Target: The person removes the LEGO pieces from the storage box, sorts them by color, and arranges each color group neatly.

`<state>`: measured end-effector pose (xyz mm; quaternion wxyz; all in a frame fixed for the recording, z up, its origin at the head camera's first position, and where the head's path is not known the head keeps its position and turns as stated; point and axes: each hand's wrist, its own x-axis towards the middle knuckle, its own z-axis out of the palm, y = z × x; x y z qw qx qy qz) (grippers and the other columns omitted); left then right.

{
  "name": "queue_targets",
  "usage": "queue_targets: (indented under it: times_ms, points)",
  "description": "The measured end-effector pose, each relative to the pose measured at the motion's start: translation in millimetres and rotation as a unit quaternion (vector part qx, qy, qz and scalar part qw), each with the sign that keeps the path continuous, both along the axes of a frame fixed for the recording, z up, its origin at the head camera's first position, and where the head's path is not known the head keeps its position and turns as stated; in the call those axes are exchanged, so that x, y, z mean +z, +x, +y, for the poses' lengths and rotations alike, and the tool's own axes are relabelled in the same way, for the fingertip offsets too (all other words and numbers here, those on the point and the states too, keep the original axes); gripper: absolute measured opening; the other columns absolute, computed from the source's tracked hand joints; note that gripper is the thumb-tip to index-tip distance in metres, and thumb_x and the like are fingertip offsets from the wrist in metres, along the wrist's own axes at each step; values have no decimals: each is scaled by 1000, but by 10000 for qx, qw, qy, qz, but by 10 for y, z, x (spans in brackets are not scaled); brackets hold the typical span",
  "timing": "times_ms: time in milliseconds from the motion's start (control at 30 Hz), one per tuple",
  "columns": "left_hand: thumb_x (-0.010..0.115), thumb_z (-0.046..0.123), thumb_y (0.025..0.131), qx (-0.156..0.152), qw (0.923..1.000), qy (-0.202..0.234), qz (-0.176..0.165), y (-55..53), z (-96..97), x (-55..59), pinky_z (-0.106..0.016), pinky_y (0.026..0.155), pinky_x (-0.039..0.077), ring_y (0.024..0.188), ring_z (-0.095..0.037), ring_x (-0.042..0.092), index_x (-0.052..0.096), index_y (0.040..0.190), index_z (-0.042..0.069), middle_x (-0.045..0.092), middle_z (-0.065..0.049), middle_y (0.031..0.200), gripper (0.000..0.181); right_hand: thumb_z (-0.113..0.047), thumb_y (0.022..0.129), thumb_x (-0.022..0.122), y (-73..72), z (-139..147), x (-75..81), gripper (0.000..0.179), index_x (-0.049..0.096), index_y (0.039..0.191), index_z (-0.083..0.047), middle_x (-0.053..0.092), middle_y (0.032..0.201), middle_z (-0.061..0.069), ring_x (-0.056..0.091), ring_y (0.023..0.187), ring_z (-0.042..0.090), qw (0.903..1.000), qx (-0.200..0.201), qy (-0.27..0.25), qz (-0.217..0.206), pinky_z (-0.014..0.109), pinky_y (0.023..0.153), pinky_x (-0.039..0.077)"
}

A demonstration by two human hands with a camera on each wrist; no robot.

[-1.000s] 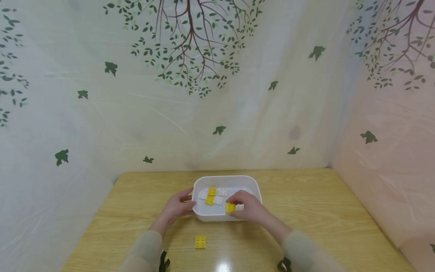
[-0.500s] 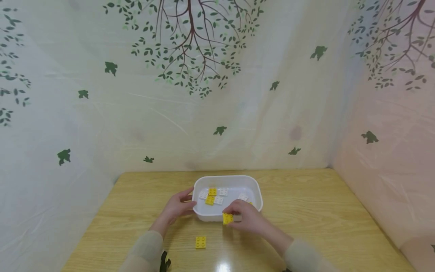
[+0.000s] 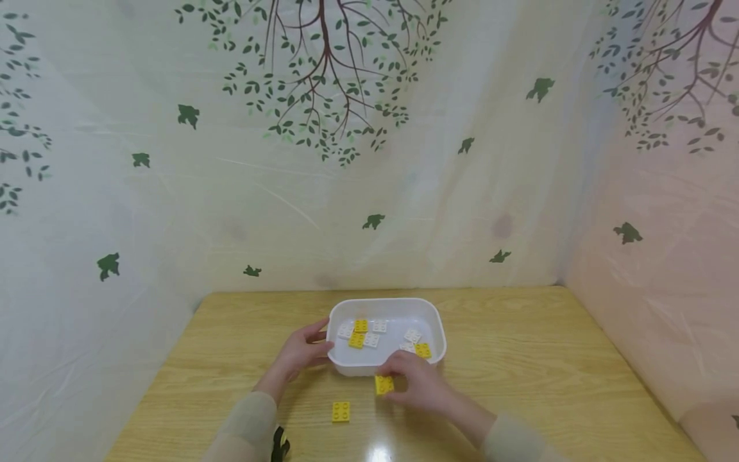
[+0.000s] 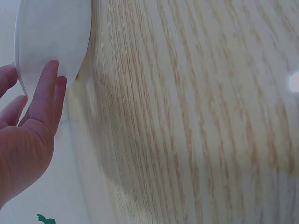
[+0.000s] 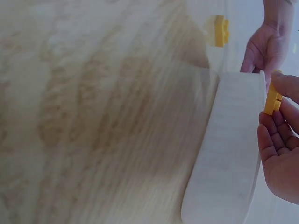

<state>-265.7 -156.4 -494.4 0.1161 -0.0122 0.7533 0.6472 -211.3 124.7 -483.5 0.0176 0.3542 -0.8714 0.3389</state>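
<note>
My right hand [image 3: 418,382] pinches a yellow toy brick [image 3: 383,385] between thumb and fingers, just in front of a white plastic bin [image 3: 360,370]. The right wrist view shows the held brick [image 5: 271,100] side-on at the fingertips. At the bin's left end, my left hand [image 3: 300,351] touches the wall and rim with mostly straight fingers, as the left wrist view shows of that hand [image 4: 32,126]. A second yellow brick [image 3: 340,412] lies on the table, left of and nearer than the held one.
Inside the bin lie several white bricks [image 3: 379,326] and yellow bricks [image 3: 423,350], in a left group and a right group. The wooden table [image 3: 519,359] ends at a pale curtain [image 3: 404,256] printed with leaves, which also hangs along the sides.
My right hand has lifted the yellow brick out of the bin, over its front rim and toward me. The left hand has stayed at the bin's left end.
</note>
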Motion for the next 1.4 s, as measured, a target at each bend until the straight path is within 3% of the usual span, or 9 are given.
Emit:
queue_targets:
  times_ms: [267,900,1400]
  points:
    - [68,2,92,18,10000,-36,-11,-4,-8,-16,-42,83,60,107,-33,65,43,150,8,53,-28,136,63,-18,76,83,58,-26,-134,33,72,107,-14,63,104,-11,58,98,8,9994,66,261,231,32,92,52]
    - [67,3,93,62,10000,-16,-25,11,-6,-5,-42,83,60,108,-32,64,44,150,10,52,-27,138,62,-27,79,82,116,-63,-242,36,72,113,-19,63,109,-12,56,102,9,9976,-94,599,-322,33,92,49]
    - [68,5,93,19,10000,-51,-17,27,1,4,-42,83,60,108,-33,65,44,150,10,52,-27,138,62,-28,75,82,139,-256,-302,35,72,108,-19,61,105,-12,54,102,10,9968,24,753,-267,31,96,48]
